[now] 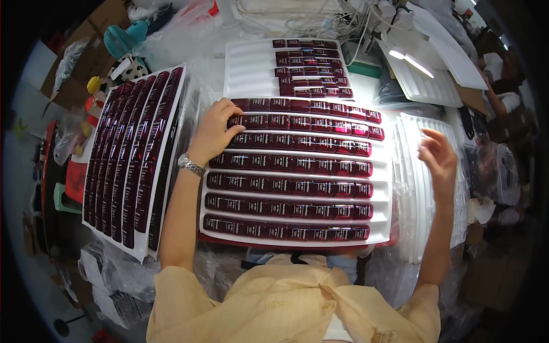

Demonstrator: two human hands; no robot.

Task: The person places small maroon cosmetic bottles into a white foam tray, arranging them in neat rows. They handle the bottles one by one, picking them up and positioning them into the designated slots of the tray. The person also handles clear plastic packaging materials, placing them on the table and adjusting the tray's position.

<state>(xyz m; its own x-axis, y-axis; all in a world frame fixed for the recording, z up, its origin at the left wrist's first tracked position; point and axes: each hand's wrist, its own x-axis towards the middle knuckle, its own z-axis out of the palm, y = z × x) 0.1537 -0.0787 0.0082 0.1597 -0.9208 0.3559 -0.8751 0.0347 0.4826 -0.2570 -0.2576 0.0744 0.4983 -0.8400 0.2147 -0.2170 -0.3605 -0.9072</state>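
In front of me lies a white ridged tray (382,214) with several long rows of glossy dark red boxy pieces (289,183), each bearing pale print; their exact kind is unclear. My left hand (216,130), with a metal watch on its wrist, is at the tray's upper left. Its thumb and fingers close around the left end of the second row from the far side, on a dark red piece (237,120) partly hidden by them. To the right of the tray my right hand (439,153) is raised, fingers loosely bent and apart, with nothing visible in it.
Behind is a partly filled white tray (251,68). A filled tray (130,163) leans at left over plastic wrap. Stacked white trays (407,188) stand at right, below a lit lamp (412,62). Cables (309,23) cross the back. A person (503,97) is at far right.
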